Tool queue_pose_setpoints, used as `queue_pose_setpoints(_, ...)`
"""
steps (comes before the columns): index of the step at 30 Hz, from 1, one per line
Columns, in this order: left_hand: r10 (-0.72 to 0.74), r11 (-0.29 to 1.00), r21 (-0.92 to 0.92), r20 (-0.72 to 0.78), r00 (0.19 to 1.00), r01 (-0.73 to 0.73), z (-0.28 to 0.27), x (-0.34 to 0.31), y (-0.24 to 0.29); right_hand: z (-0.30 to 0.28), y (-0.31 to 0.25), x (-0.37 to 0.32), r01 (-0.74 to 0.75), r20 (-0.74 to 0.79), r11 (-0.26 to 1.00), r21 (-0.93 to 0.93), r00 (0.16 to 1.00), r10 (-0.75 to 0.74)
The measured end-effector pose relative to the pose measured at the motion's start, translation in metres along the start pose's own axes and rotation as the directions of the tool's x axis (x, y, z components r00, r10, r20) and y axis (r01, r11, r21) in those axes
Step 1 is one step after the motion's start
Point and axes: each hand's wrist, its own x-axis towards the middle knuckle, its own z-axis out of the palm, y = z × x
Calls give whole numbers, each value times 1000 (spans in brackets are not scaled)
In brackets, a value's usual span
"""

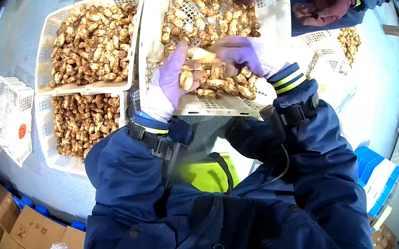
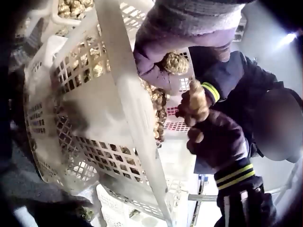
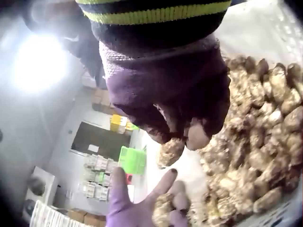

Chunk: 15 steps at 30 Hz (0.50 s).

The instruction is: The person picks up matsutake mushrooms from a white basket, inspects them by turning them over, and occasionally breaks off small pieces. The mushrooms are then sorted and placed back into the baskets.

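My left hand [image 1: 167, 80], in a purple glove with a white cuff, is over the near left corner of a white crate [image 1: 207, 106]. Its lower fingers curl round a knobbly brown-and-cream root-like piece [image 1: 186, 78], while the thumb and forefinger spread apart in the right wrist view. My right hand [image 1: 244, 53], gloved alike, pinches a longer, paler root-like piece [image 1: 204, 56] between thumb and fingers, just above the left hand. Its tip [image 3: 170, 152] sticks out below the fingers in the right wrist view. Many similar pieces [image 1: 216, 84] lie in the crate beneath.
Full crates of the same pieces [image 1: 94, 45] stand along the left. Across the crate, another person's dark red gloves [image 1: 328, 6] show above. White baskets [image 1: 15, 119], cardboard boxes [image 1: 39, 229] and a blue crate [image 1: 371, 178] surround me; something yellow-green [image 1: 207, 172] lies below.
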Motion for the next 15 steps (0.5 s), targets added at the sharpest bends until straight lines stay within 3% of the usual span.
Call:
queue_pose_setpoints(1,-34,996,-82,55,998,39,-5,5,0,7,-12,4,-9,62,999,41,998,7)
queue_pose_setpoints(2,-69,984,-159,109,992,86,-9,9,0,-1,-8,17,115,33,962,-249,993,-110)
queue_pose_setpoints(4,-59,962,-253,161,985,99,-19,15,-1,-5,6,49,-20,-251,667,-745,935,-252)
queue_pose_setpoints(5,-22,938,-334,199,980,89,-20,15,-1,-6,13,67,-54,-107,494,-868,991,-80)
queue_pose_setpoints(6,16,907,-413,235,972,85,-17,14,2,7,20,74,23,6,355,-935,999,-50)
queue_pose_setpoints(8,70,823,-559,274,959,99,-15,13,7,5,79,97,176,145,525,-833,984,-101)
queue_pose_setpoints(9,46,773,-615,293,955,151,-13,14,11,17,87,105,183,109,541,-821,980,-166)
queue_pose_setpoints(10,21,718,-666,314,949,204,-12,13,14,16,93,105,205,123,505,-838,974,-190)
queue_pose_setpoints(12,31,738,-658,254,967,149,-13,13,12,19,94,100,243,152,430,-870,960,-237)
queue_pose_setpoints(14,5,738,-665,172,985,112,-13,10,11,24,72,93,100,81,235,-967,993,-91)
queue_pose_setpoints(15,73,840,-542,50,996,-34,-6,6,10,24,69,91,137,96,223,-965,978,-184)
